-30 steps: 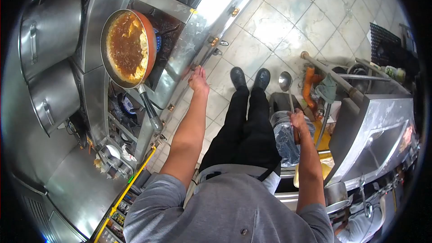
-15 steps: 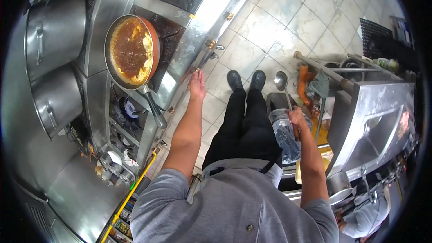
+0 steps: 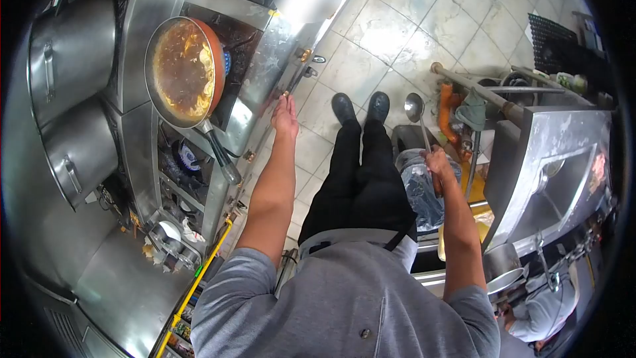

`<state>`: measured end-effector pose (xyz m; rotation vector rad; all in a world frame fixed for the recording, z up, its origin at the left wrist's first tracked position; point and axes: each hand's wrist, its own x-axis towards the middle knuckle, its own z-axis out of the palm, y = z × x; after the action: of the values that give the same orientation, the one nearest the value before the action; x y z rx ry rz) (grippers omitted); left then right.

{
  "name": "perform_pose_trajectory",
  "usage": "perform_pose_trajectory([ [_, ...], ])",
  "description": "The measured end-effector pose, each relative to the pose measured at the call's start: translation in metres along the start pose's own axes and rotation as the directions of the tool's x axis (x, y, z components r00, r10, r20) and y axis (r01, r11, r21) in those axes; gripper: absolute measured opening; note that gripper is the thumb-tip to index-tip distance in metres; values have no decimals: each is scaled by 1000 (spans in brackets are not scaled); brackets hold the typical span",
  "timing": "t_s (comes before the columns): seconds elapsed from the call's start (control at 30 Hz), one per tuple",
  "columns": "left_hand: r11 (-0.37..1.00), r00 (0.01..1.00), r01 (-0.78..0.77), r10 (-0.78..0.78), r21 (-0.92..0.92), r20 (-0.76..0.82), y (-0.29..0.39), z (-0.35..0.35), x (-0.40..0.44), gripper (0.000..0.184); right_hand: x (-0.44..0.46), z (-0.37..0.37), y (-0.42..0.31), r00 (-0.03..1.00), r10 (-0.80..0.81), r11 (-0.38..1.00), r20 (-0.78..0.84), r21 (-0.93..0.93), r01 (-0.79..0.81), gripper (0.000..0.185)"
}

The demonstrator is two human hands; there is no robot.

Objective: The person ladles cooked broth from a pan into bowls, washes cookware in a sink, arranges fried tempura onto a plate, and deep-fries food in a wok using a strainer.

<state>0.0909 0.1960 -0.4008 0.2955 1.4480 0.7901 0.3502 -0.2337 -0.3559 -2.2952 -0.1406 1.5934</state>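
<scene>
My left hand [image 3: 285,118] reaches to the front of the stove, its fingertips closed around a small burner knob [image 3: 286,95]. Diagonally beyond it, an orange-sided frying pan [image 3: 217,59] sits on a burner, its dark handle pointing toward the stove's front edge. Brown sauce [image 3: 177,69] with pale, yellowish pieces fills the pan. A blue flame [image 3: 226,63] shows beside it. Low on my other side, my right hand [image 3: 436,161] grips a ladle [image 3: 415,107] by its handle. The ladle's metal bowl points away from me, above the tiled floor.
Two large steel pots [image 3: 73,56] stand behind the stove. Another burner [image 3: 187,158] glows blue near the pan handle. A bin with a plastic liner [image 3: 424,192] is beneath my right hand. A steel sink unit [image 3: 503,166] and another person [image 3: 546,308] are at the right.
A blue flame now shows beside the pan, and the sauce surface looks hazier. My left fingertips stay at the knob. My right hand still holds the ladle. The view has shifted slightly.
</scene>
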Motion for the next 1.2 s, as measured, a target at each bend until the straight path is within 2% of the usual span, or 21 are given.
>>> perform_pose_trajectory([
  [0.07, 1000, 1000, 4, -5, -28, -22, 1, 0, 0, 21, 0, 2, 2, 998, 69, 997, -16, -45, -70, 48],
  [0.17, 1000, 999, -17, 17, 2, -29, 0, 0, 2, 20, 10, 12, 26, 999, 2, 998, -32, -62, -4, 50],
  [0.3, 999, 998, -7, 9, 39, -55, 0, 3, 1, 21, 28, 26, 59, 998, 17, 997, -58, -80, -21, 44],
  [0.33, 1000, 998, -16, 17, 22, -64, 0, 3, 1, 18, 30, 24, 65, 992, -119, 966, 47, -224, 127, 39],
  [0.4, 1000, 997, -26, 26, 4, -74, 0, 4, -1, 16, 31, 25, 66, 957, -236, 895, 170, -347, 282, 36],
  [0.47, 1000, 998, 22, -22, 6, -66, 1, 1, -3, 35, 32, 28, 68, 980, -170, 938, 103, -288, 193, 36],
  [0.5, 1000, 997, 18, -18, 2, -70, 2, -5, -8, 35, 32, 29, 69, 985, -149, 949, 83, -268, 166, 37],
  [0.57, 965, 964, 261, -260, 21, -58, 9, -25, -31, 65, 37, 24, 76, 894, -404, 744, 193, -499, 444, 35],
  [0.63, 930, 926, 341, -357, 136, 119, 12, -66, -65, 91, 52, 23, 97, 728, -628, 456, 275, -627, 631, 34],
  [0.67, 917, 897, 396, -397, 45, 193, 29, -74, -97, 94, 36, 15, 70, 816, -507, 616, 277, -547, 567, 29],
  [0.7, 892, 861, 452, -426, -34, 277, 55, -75, -133, 97, 107, 55, 147, 803, -504, 361, 319, -766, 531, 31],
  [0.77, 809, 800, 512, -326, -290, 504, 108, -77, -182, 94, 75, 30, 97, 890, -365, 581, 272, -681, 446, 30],
  [0.8, 815, 802, 480, -258, -325, 539, 139, -69, -205, 90, 58, 17, 69, 924, -292, 675, 245, -632, 381, 31],
  [0.83, 814, 791, 461, -195, -354, 580, 168, -61, -219, 87, 61, 14, 65, 985, -140, 934, 99, -318, 165, 23],
  [0.87, 841, 805, 428, -188, -331, 563, 190, -60, -219, 78, 51, 12, 51, 998, -60, 987, 28, -151, 64, 23],
  [0.9, 864, 809, 405, -185, -300, 558, 212, -58, -213, 69, 37, 9, 31, 1000, -19, 999, -5, -47, 19, 23],
  [0.93, 955, 815, 298, -258, 7, 519, 221, -73, -180, 55, 24, 7, 9, 1000, 18, 998, -24, 56, -17, 22],
  [0.97, 939, 835, 148, -287, 310, 470, 215, -76, -148, 42, 12, 3, -13, 999, 47, 987, -24, 158, -43, 22],
  [1.03, 867, 924, -28, -168, 498, 344, 222, -42, -197, 27, -11, -6, -51, 997, 82, 939, 0, 335, -77, 22],
  [1.13, 832, 927, -147, -73, 536, 369, 230, -28, -204, 25, -59, -16, -88, 996, 67, 874, 64, 478, -89, 23],
  [1.2, 832, 923, -220, 9, 509, 384, 223, -40, -191, 24, -104, -22, -113, 997, -12, 883, 82, 468, -28, 21],
])
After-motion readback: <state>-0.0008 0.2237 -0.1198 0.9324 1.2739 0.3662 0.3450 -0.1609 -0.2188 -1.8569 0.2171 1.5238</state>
